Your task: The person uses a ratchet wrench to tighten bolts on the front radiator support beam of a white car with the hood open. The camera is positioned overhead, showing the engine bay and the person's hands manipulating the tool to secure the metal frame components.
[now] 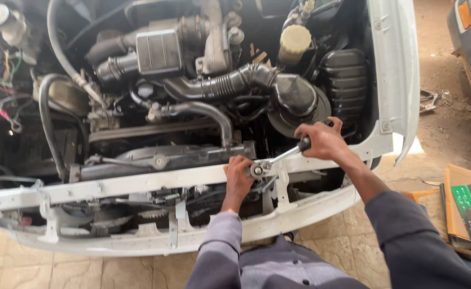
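Observation:
A silver ratchet wrench (278,159) with a black grip lies across the white front crossmember (139,184) of an open engine bay. My right hand (323,140) is closed around the wrench's black handle, up and to the right. My left hand (239,176) rests on the crossmember, fingers pressed against the ratchet head (258,169) where it sits on a fastener. Both arms wear grey-purple sleeves. The fastener itself is hidden under the ratchet head.
Behind the crossmember sit a radiator (166,158), black ribbed intake hose (230,83), round black air housing (297,99), yellow-capped reservoir (294,43) and loose wiring (2,107) at left. A cardboard box with a green packet (463,200) lies on the tiled floor at right.

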